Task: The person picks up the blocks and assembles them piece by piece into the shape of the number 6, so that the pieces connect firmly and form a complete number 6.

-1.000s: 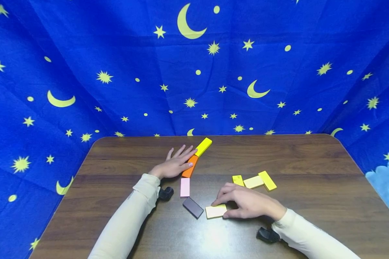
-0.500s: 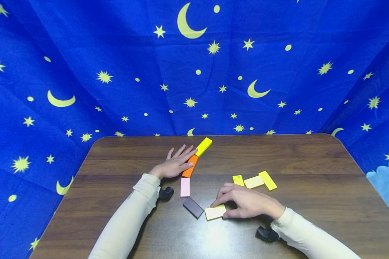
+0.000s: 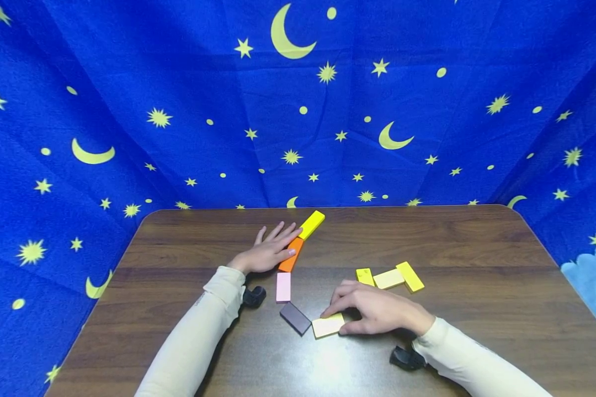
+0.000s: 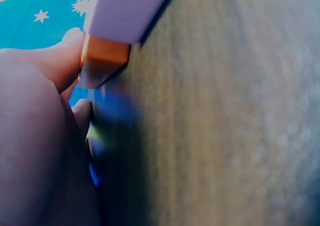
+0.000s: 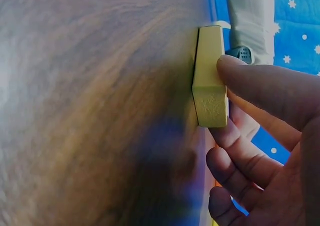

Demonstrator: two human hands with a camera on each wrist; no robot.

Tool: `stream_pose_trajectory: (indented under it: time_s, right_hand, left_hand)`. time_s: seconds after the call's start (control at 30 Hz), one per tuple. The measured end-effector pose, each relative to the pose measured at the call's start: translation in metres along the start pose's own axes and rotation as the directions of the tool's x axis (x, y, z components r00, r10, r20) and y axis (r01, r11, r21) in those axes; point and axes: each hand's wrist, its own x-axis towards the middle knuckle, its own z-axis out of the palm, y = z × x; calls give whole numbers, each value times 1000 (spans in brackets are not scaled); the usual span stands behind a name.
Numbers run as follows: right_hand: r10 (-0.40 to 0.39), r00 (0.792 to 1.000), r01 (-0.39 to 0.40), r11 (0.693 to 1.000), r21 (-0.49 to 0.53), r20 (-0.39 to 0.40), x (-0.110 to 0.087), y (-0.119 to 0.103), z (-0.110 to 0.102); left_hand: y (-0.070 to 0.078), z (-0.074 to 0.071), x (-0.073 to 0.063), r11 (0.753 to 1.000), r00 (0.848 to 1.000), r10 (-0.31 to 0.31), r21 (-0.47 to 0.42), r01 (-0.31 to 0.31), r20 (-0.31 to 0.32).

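Note:
My left hand [image 3: 265, 255] lies with spread, straight fingers over the orange block [image 3: 293, 252], its fingertips reaching the bright yellow block [image 3: 312, 225]. In the left wrist view, the thumb touches the orange block's side. A pink block [image 3: 283, 288] and a dark grey-purple block [image 3: 295, 318] continue the curved row toward the near side. With thumb and fingers, my right hand [image 3: 377, 307] pinches a pale yellow block [image 3: 328, 326] flat on the table. Its left corner meets or nearly meets the dark block. In the right wrist view, the thumb presses that block's [image 5: 210, 60] side.
Behind the right hand lie a partly covered yellow block [image 3: 365, 276], a cream block [image 3: 389, 279] and another yellow block [image 3: 410, 277], close together. Blue star-patterned cloth [image 3: 347, 99] hangs around the wooden table [image 3: 179, 331].
My right hand has slid the pale yellow block slightly left, closing the gap to the dark block and turning it a little. My left hand has stayed in place.

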Motion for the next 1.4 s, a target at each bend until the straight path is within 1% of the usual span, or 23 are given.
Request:
stream_pose_trajectory:
  time_s: [0.1, 0.2, 0.37, 0.47, 0.57, 0.67, 0.8, 0.93, 1.07, 1.27, 1.4]
  right_hand:
    - [-2, 1000, 2, 1000, -1, -11, 0, 0, 0]
    - [-6, 999, 5, 1000, -19, -38, -1, 1, -1]
    - [-9, 992, 5, 999, -33, -122, -7, 3, -6]
    - [19, 983, -24, 999, -23, -181, -12, 5, -9]
    - [69, 970, -73, 997, -11, -232, -17, 7, -12]
    - [121, 953, -126, 992, 0, -279, -22, 8, -14]
    - [160, 926, -171, 985, -2, -343, -27, 9, -16]
    - [168, 898, -190, 982, -14, -407, -30, 12, -17]
    - [162, 875, -194, 981, -23, -455, -35, 17, -19]
    - [185, 857, -218, 976, -14, -481, -45, 22, -23]
    - [183, 843, -228, 973, -29, -505, -49, 25, -23]
  left_hand:
    - [-1, 0, 0, 1000, 1000, 7, 9, -7, -3]
    - [-1, 0, 0, 1000, 1000, 15, 21, -15, -4]
    - [-1, 1, 0, 1000, 1000, 17, 17, -17, -10]
    - [-1, 1, 0, 1000, 1000, 16, 13, -16, -13]
    - [-1, 1, 0, 1000, 1000, 13, 8, -13, -11]
    - [-1, 1, 0, 1000, 1000, 11, 2, -11, -9]
    - [0, 0, 0, 1000, 1000, 15, -1, -15, -11]
    - [0, 0, 0, 1000, 1000, 14, 0, -14, -11]
    - [0, 0, 1, 1000, 1000, 11, -1, -11, -8]
    - [0, 0, 0, 1000, 1000, 6, -9, -6, -5]
    - [0, 0, 0, 1000, 1000, 8, -7, -8, -10]
